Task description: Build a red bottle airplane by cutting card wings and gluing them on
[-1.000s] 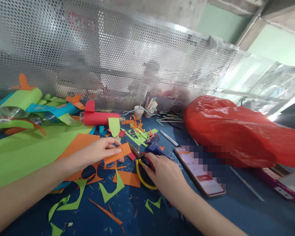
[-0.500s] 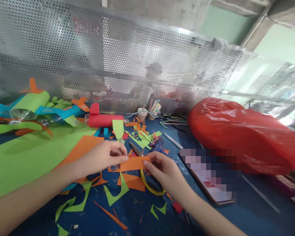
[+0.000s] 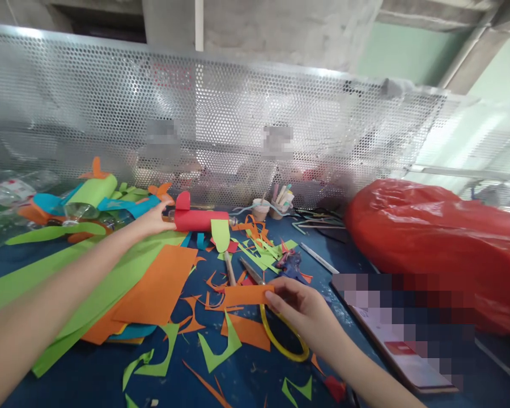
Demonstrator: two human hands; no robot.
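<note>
My right hand [image 3: 300, 306] pinches the right end of a small orange paper strip [image 3: 245, 294] between thumb and fingers. Beneath it lie scissors with a yellow handle [image 3: 285, 348], their blades pointing away and left. My left hand [image 3: 156, 216] is stretched out far left, thumb and fingers apart at the near end of a plastic bottle wrapped in red paper [image 3: 200, 220]. Whether it touches the bottle I cannot tell. That bottle lies on its side with a red fin on top and a green paper flap [image 3: 220, 235] hanging from it.
Green sheets [image 3: 89, 283] and an orange sheet [image 3: 157, 286] lie under my left arm. Other paper-covered bottles [image 3: 91, 191] stand behind. Scraps [image 3: 221, 345] litter the blue table. Cups of pens [image 3: 281, 201], a phone-like flat object [image 3: 395, 343] and a red plastic bag [image 3: 429, 243] sit further right.
My left hand has let go of the orange strip and moved left and away to the red bottle. My right hand keeps hold of the strip. The view has shifted slightly.
</note>
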